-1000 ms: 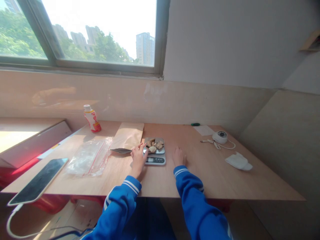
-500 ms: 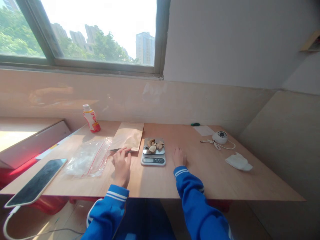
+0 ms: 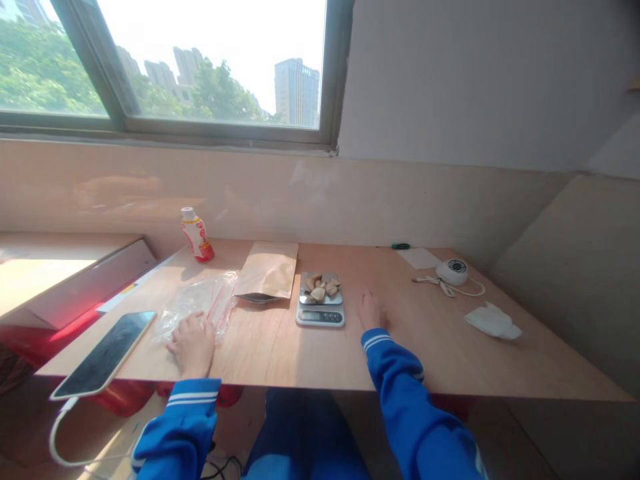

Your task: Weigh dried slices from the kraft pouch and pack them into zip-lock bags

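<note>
My left hand (image 3: 193, 345) is open over the near edge of a clear plastic zip bag (image 3: 223, 298) with red lines, its fingers spread on or just above the plastic. On the table to the right of a small kitchen scale (image 3: 320, 317) rests my right hand (image 3: 371, 312), fingers loosely bent and nothing visible in them. Several pale brown dried slices (image 3: 319, 292), perhaps mushroom, lie on the scale's metal plate. A brown paper pouch (image 3: 270, 270) lies flat between the bag and the scale, its dark mouth slightly gaping towards me.
A phone (image 3: 107, 353) with a charging cable overhangs the table's front left edge. A red and white drink bottle (image 3: 199, 237) stands at the back left. On the right are a white round device (image 3: 453, 272) with a cord, crumpled tissue (image 3: 494, 321), paper (image 3: 417, 258) and a green-handled tool (image 3: 400, 247).
My left hand has moved left, from the mouth of the paper pouch to the plastic bag. My right hand stays beside the scale. The view has shifted slightly left.
</note>
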The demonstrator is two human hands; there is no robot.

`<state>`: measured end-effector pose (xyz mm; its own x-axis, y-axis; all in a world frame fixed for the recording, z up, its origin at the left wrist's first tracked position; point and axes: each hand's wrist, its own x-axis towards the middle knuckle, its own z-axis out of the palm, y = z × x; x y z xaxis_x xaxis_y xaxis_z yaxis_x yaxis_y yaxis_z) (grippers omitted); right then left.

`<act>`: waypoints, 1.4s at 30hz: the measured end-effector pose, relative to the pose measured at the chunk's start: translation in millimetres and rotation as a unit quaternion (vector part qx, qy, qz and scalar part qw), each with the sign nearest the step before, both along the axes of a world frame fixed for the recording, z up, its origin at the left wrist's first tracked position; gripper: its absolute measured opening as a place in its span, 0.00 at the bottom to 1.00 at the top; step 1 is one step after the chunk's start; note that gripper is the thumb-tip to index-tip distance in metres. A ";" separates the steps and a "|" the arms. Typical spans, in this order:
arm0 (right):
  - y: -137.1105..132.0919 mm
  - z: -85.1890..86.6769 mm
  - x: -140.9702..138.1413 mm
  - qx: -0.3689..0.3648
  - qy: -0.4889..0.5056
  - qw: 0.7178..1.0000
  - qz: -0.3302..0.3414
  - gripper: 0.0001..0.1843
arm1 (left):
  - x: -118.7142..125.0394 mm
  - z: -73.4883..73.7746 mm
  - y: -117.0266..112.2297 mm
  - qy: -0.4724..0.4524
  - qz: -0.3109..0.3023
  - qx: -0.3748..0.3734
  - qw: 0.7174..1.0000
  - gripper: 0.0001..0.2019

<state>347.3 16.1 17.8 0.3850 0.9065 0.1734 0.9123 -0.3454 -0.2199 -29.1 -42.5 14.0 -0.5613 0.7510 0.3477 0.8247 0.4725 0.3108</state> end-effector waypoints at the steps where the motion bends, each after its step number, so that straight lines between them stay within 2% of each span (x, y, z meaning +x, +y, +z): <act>1: -0.2 0.1 -0.1 -0.002 0.002 1.000 -0.001 0.18 | 0.5 -0.4 -0.6 0.003 -0.005 -0.003 1.000 0.19; 12: -5.1 8.0 -0.7 -0.012 0.022 1.000 0.005 0.17 | -0.9 -6.3 -4.0 0.042 -0.028 -0.009 0.999 0.19; 18: -4.3 5.6 -0.8 -0.003 0.035 0.999 0.001 0.18 | -1.0 -5.2 -5.5 0.015 -0.020 0.006 1.000 0.17; 23: -2.5 2.0 0.6 0.019 0.053 0.998 0.010 0.17 | -1.7 -3.0 -4.8 -0.008 -0.001 0.067 0.998 0.16; 27: -6.1 -3.2 6.8 0.047 0.078 0.995 0.040 0.15 | -0.5 -3.2 -7.5 -0.029 -0.004 0.176 0.984 0.16; 30: -18.5 -7.7 2.9 0.119 0.176 0.976 0.050 0.14 | 12.9 -2.6 -14.5 -0.045 -0.059 0.270 0.960 0.17; 32: -32.8 -6.9 -12.2 0.198 0.278 0.938 0.066 0.14 | 31.2 0.6 -19.9 -0.071 -0.133 0.314 0.938 0.16; 34: -50.3 -0.1 -38.4 0.236 0.342 0.901 0.126 0.14 | 55.4 7.3 -24.4 -0.111 -0.219 0.340 0.908 0.14; 36: -67.7 12.5 -70.4 0.206 0.373 0.877 0.221 0.15 | 81.4 16.4 -27.5 -0.145 -0.302 0.341 0.878 0.11; 38: -81.3 27.9 -99.9 0.164 0.387 0.853 0.309 0.15 | 104.0 25.1 -28.9 -0.169 -0.350 0.342 0.855 0.07; 40: -89.1 41.2 -120.1 0.144 0.406 0.829 0.355 0.14 | 119.2 30.9 -29.1 -0.190 -0.393 0.339 0.833 0.04; 42: -91.8 48.9 -128.6 0.139 0.429 0.815 0.364 0.13 | 126.5 33.4 -28.7 -0.205 -0.415 0.340 0.819 0.02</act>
<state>218.7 -75.8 66.6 -0.1491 0.9206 0.3609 0.3226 0.3903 -0.8623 97.3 -71.1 47.4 -0.1295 0.6444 0.7537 0.5342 -0.5950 0.6005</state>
